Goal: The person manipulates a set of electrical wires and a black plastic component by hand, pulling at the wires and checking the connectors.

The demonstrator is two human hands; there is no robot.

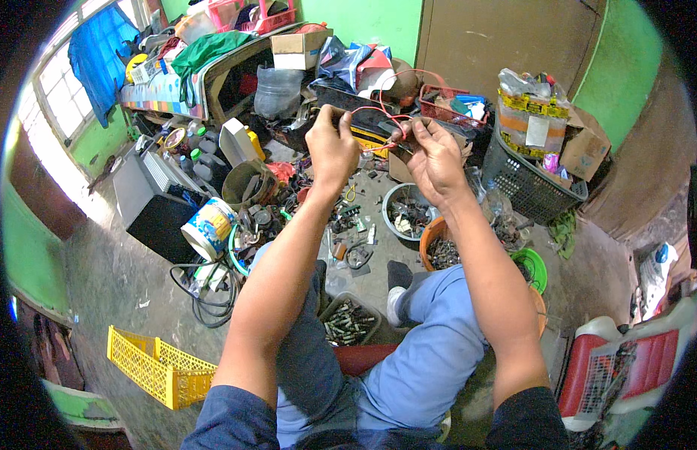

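Both my arms reach forward above the littered floor, with a thin red wire point(368, 109) between the hands. My left hand point(334, 148) is closed in a pinch on one stretch of it. My right hand point(434, 156) pinches the wire where several strands cross and bunch together. One loop of the wire arches up above my right hand, and a paler reddish length runs lower, between the two hands. The wire's ends are too small to make out.
Below my hands stand a grey basin point(394, 196), an orange bucket point(429, 238) and a tray point(377, 330) of small cylindrical parts. A yellow crate point(171, 382) lies left; a dark basket point(528, 184) stands right. Loose parts cover the floor between my feet and the back clutter.
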